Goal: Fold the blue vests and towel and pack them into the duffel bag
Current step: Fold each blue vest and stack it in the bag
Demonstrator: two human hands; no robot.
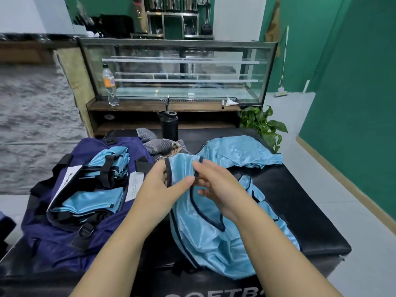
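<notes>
A light blue vest (205, 239) with dark trim lies crumpled on the black padded bench (300, 202) in front of me. My left hand (162, 185) grips its upper edge at the dark trim. My right hand (212, 185) pinches the trim of the same vest just to the right. A second blue vest (237, 151) lies bunched behind them. The navy duffel bag (64, 232) stands open at the left with folded blue vests (94, 200) inside. A grey checked towel (162, 144) lies crumpled behind the bag.
A black bottle (170, 125) stands at the bench's far edge. Behind it is a glass display case (180, 69) on a wooden shelf with a plastic bottle (109, 84). A potted plant (263, 123) is at the right, by the green wall.
</notes>
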